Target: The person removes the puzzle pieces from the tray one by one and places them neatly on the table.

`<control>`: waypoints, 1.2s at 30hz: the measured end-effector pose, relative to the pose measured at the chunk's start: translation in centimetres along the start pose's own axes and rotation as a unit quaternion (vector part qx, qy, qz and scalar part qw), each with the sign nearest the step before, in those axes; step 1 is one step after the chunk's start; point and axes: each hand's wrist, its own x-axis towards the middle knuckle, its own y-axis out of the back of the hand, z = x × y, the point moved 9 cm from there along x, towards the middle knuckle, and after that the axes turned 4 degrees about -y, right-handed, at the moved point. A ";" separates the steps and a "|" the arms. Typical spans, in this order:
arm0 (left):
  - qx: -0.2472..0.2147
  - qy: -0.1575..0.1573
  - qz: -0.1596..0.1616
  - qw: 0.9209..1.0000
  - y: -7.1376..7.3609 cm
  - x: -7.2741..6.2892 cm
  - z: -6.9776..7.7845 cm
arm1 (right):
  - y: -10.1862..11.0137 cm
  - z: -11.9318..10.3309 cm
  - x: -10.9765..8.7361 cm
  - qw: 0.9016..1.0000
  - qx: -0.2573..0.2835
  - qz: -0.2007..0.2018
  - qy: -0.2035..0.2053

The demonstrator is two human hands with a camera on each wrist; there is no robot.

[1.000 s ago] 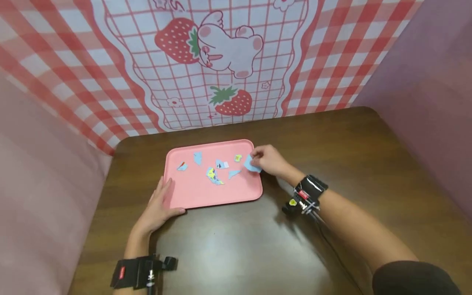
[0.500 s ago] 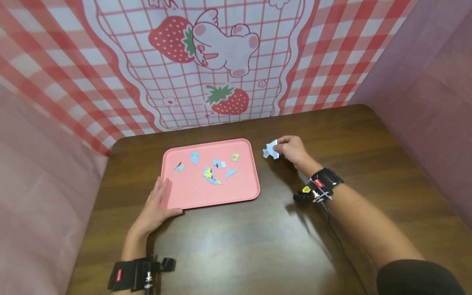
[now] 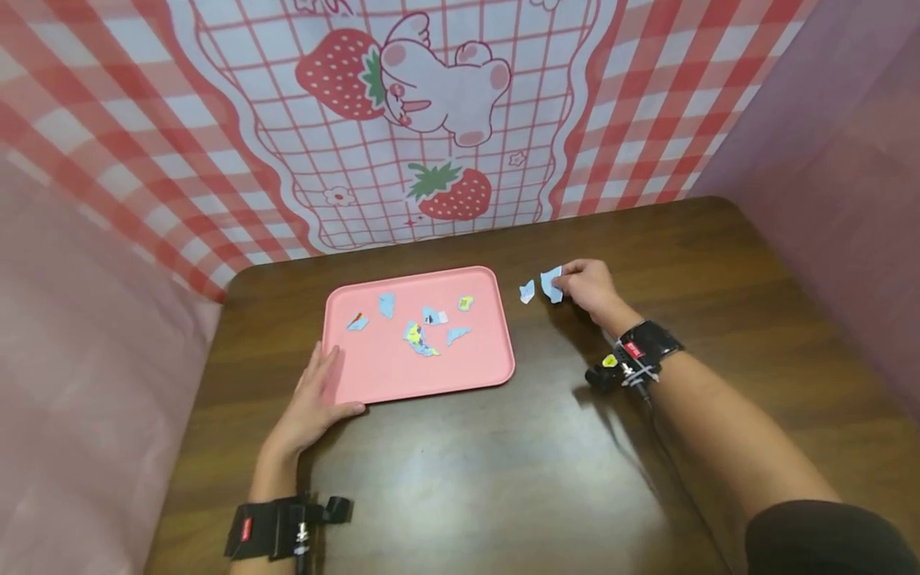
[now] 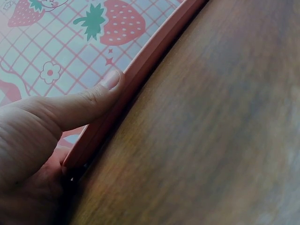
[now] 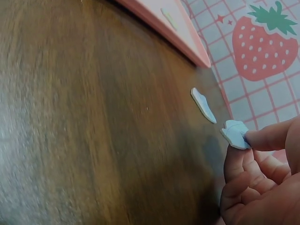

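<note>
Right hand [image 3: 588, 289], right of the flat pink plastic tray [image 3: 374, 382], pinches a small pale-blue jagged puzzle piece [image 3: 551, 283] between thumb and curled fingers, just above the dark brown wooden table [image 3: 503, 463]; a second small pale-blue piece [image 3: 527, 291] lies on the table just left of it, between hand and tray. Left hand [image 3: 312, 399] rests flat with fingers straight on the tray's near-left corner, thumb along the rim, gripping nothing. Several more small coloured pieces [image 3: 420, 339] lie scattered on the tray.
</note>
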 end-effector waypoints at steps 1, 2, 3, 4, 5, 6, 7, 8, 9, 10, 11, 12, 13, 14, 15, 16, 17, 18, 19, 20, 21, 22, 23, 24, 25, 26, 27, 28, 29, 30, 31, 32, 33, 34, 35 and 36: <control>0.001 0.000 0.000 1.000 0.0 0.0 0.0 | 0.1 0.0 0.1 1.000 -0.010 0.005 0.003; 0.001 -0.001 0.000 1.000 -0.1 0.0 0.0 | 0.2 0.1 0.2 1.000 -0.023 0.009 0.004; 0.003 0.000 0.000 1.000 -0.1 -0.1 -0.1 | 0.3 0.2 0.2 0.999 -0.035 0.012 0.004; 0.004 0.000 0.000 1.000 -0.1 -0.1 -0.1 | 0.4 0.3 0.3 0.999 -0.048 0.016 0.004; 0.005 0.001 0.000 1.000 -0.1 -0.2 -0.1 | 0.4 0.4 0.3 0.998 -0.060 0.019 0.004; 0.006 0.003 -0.001 1.000 -0.2 -0.2 -0.3 | 0.4 0.4 0.3 0.997 -0.069 0.021 0.005; 0.006 0.004 -0.001 1.000 -0.2 -0.3 -0.3 | 0.5 0.3 0.4 0.997 -0.076 0.021 0.006; 0.006 0.003 0.000 1.000 -0.2 -0.3 -0.3 | 0.5 0.3 0.4 0.996 -0.085 0.022 0.007; 0.007 0.004 0.000 1.000 -0.2 -0.2 -0.3 | 0.5 0.2 0.4 0.995 -0.095 0.024 0.009; 0.007 0.003 0.001 1.000 -0.2 -0.2 -0.3 | 0.5 0.0 0.4 0.994 -0.104 0.027 0.013; 0.007 0.003 0.002 1.000 -0.2 -0.2 -0.3 | 0.6 -0.1 0.4 0.993 -0.110 0.029 0.015; 0.007 0.003 0.002 1.000 -0.2 -0.1 -0.3 | 0.6 -0.2 0.3 0.992 -0.117 0.031 0.017; 0.006 0.002 0.003 1.000 -0.2 0.0 -0.3 | 0.6 -0.3 0.3 0.991 -0.125 0.034 0.019; 0.006 0.003 0.003 1.000 -0.2 0.1 -0.3 | 0.7 -0.4 0.3 0.990 -0.133 0.038 0.022; 0.005 0.004 0.002 1.000 -0.3 0.1 -0.3 | 0.7 -0.5 0.4 0.989 -0.139 0.040 0.025; 0.004 0.004 0.002 1.000 -0.3 0.1 -0.3 | 0.6 -0.6 0.4 0.989 -0.141 0.040 0.030; 0.003 0.004 0.001 1.000 -0.3 0.2 -0.3 | 0.6 -0.6 0.4 0.988 -0.145 0.040 0.034; 0.002 0.005 0.001 1.000 -0.3 0.2 -0.2 | 0.6 -0.7 0.4 0.987 -0.149 0.041 0.040; 0.001 0.005 0.001 1.000 -0.3 0.2 -0.2 | 0.5 -0.7 0.4 0.986 -0.153 0.041 0.047; 0.001 0.004 0.001 1.000 -0.3 0.2 -0.2 | 0.5 -0.8 0.5 0.985 -0.159 0.043 0.054; 0.001 0.003 0.001 1.000 -0.3 0.2 -0.1 | 0.4 -0.8 0.5 0.984 -0.163 0.045 0.060; 0.001 0.001 0.001 1.000 -0.3 0.2 -0.1 | 0.4 -0.8 0.5 0.982 -0.168 0.049 0.065; 0.002 -0.001 0.001 1.000 -0.3 0.3 -0.1 | 0.5 -0.8 0.6 0.981 -0.174 0.053 0.068; 0.003 -0.002 0.001 1.000 -0.3 0.4 0.0 | 0.5 -0.8 0.6 0.980 -0.180 0.057 0.071; 0.004 -0.003 0.001 1.000 -0.3 0.5 0.0 | 0.6 -0.7 0.7 0.979 -0.183 0.060 0.072; 0.005 -0.004 0.001 1.000 -0.3 0.5 0.0 | 0.6 -0.7 0.7 0.978 -0.186 0.062 0.073; 0.006 -0.003 0.001 1.000 -0.3 0.6 -0.1 | 0.6 -0.7 0.8 0.978 -0.187 0.062 0.072; 0.006 -0.002 0.001 1.000 -0.3 0.6 -0.1 | 0.6 -0.7 0.8 0.977 -0.190 0.062 0.072; 0.006 -0.001 0.002 1.000 -0.2 0.6 -0.2 | 0.5 -0.7 0.8 0.977 -0.191 0.061 0.071; 0.005 0.002 0.002 1.000 -0.2 0.6 -0.2 | 0.5 -0.7 0.8 0.977 -0.192 0.059 0.071; 0.005 0.004 0.002 1.000 -0.1 0.6 -0.3 | 0.4 -0.8 0.8 0.977 -0.192 0.057 0.070; 0.003 0.006 0.001 1.000 -0.1 0.6 -0.4 | 0.3 -0.8 0.8 0.977 -0.195 0.055 0.069; 0.003 0.007 0.001 1.000 -0.1 0.5 -0.4 | 0.3 -0.8 0.8 0.977 -0.197 0.054 0.069; 0.001 0.009 0.002 1.000 0.0 0.5 -0.5 | 0.2 -0.8 0.7 0.976 -0.199 0.053 0.069; 0.001 0.009 0.002 1.000 0.0 0.4 -0.5 | 0.1 -0.7 0.7 0.976 -0.201 0.051 0.069; 0.000 0.010 0.002 1.000 0.0 0.4 -0.5 | 0.1 -0.7 0.7 0.975 -0.203 0.051 0.069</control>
